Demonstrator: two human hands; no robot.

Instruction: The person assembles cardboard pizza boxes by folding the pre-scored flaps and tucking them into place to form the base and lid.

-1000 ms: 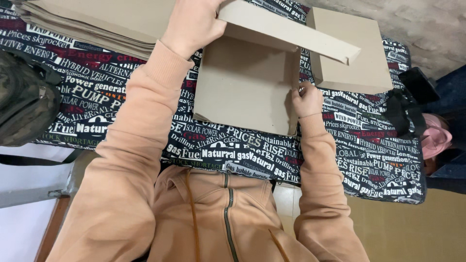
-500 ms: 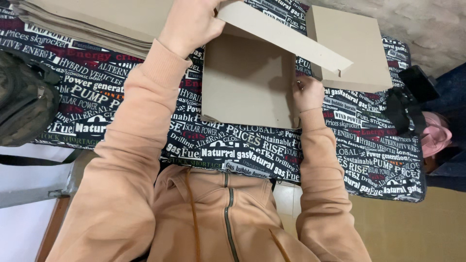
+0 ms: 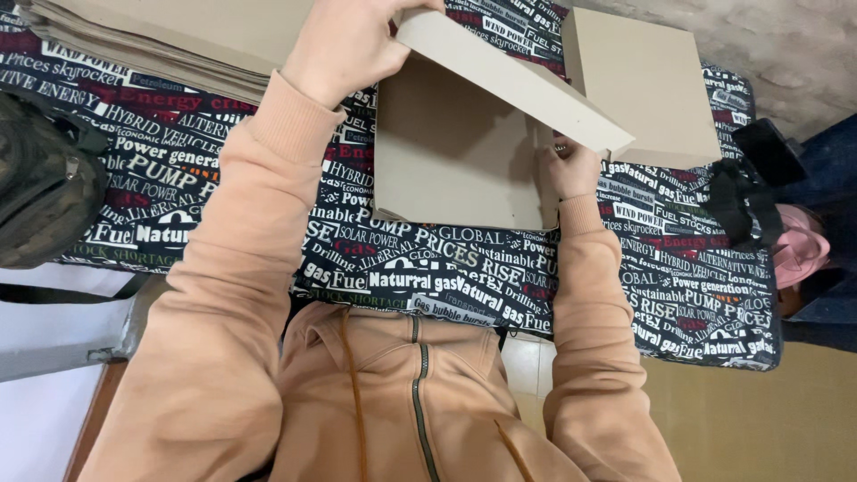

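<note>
Half-folded grey cardboard box (image 3: 455,152) sits mid-table on printed black tablecloth (image 3: 428,268), base flat, one long flap raised and angled over it. Left hand (image 3: 344,45) closed over flap's upper end, holding it lifted. Right hand (image 3: 571,170) curled at box's right edge under flap, fingers pinching side wall, apparently to steady fold. Finished flat box (image 3: 643,85) just beyond, right. Stack of flat cardboard sheets (image 3: 152,31) top left. Dark bag (image 3: 45,178) at left table edge. Nothing blocks box.

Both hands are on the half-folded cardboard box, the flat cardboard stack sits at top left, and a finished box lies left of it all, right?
Not quite. The head view shows the finished box to the right of the half-folded cardboard box, not the left. Left hand and right hand do hold it; the flat cardboard stack is top left.
</note>
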